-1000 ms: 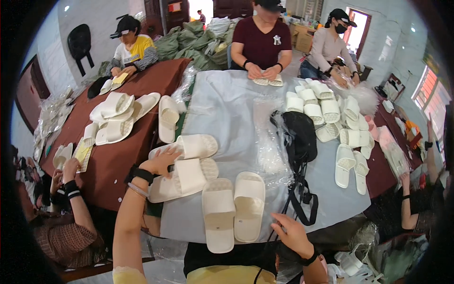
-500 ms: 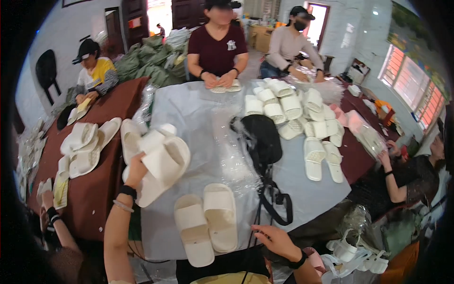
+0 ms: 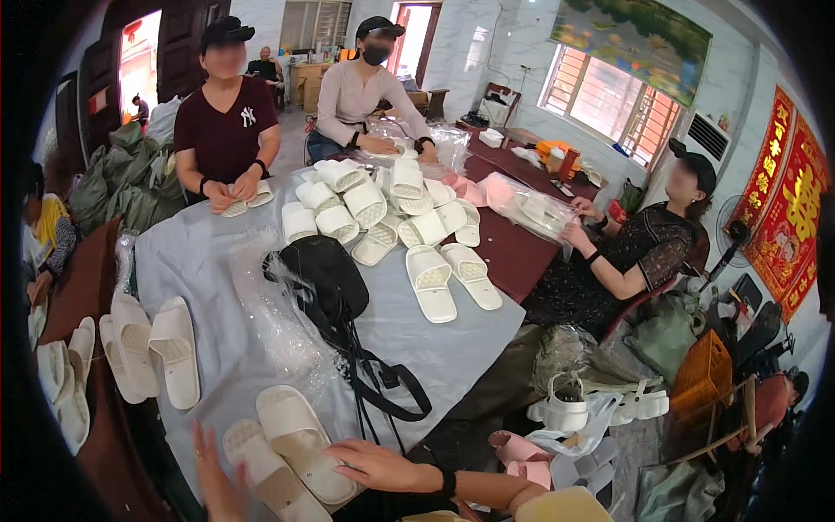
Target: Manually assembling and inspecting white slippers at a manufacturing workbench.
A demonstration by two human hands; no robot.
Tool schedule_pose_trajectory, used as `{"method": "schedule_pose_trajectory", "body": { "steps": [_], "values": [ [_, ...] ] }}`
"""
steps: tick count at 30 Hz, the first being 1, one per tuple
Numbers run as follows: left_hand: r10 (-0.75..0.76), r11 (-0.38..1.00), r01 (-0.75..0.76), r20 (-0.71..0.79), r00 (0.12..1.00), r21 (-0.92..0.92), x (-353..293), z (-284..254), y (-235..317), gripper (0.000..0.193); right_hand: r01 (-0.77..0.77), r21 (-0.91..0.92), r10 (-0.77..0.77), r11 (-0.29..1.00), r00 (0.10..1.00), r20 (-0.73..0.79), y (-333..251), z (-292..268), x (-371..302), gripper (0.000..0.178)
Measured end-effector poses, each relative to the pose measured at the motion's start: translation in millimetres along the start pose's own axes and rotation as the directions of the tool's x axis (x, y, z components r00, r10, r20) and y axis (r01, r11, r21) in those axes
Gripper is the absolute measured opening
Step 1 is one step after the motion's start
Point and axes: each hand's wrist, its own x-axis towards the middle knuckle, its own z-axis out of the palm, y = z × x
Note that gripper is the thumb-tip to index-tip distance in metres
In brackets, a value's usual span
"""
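Left hand [image 3: 217, 477]: blurred, open, empty.
Right hand [image 3: 379, 465]: loosely curved over white open-toed slipper [image 3: 306, 445], grip unclear.
Beside left hand: matching white slipper [image 3: 271, 470], dimpled inside.

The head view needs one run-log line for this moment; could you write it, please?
left hand: open, beside white slipper pair; right hand: fingers over right slipper; black bag: on grey cloth

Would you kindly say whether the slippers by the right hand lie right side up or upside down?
Right side up: both slippers show straps and insoles facing upward.
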Motion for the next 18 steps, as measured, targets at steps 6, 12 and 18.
{"method": "schedule_pose_trajectory", "body": {
  "steps": [6, 12, 18],
  "values": [
    [-0.544, 0.703, 0.402, -0.079, 0.835, -0.587, -120.4, 62.8, 33.2, 0.051, 0.266, -0.292, -0.257, 0.919, 0.964, 0.071, -13.0, -11.4, 74.0, 0.070],
    [-0.274, 0.961, 0.277, 0.074, 0.959, -0.021, -103.6, 63.7, 44.5, 0.077, 0.173, -0.639, 0.022, 0.749, 0.958, 0.285, -21.8, -7.9, 107.2, 0.063],
    [-0.242, 0.965, 0.231, 0.087, 0.966, 0.124, -79.2, 56.5, 40.9, 0.076, 0.166, -0.675, -0.218, 0.719, 0.976, 0.008, -3.8, 3.5, 101.5, 0.059]
  ]
}}
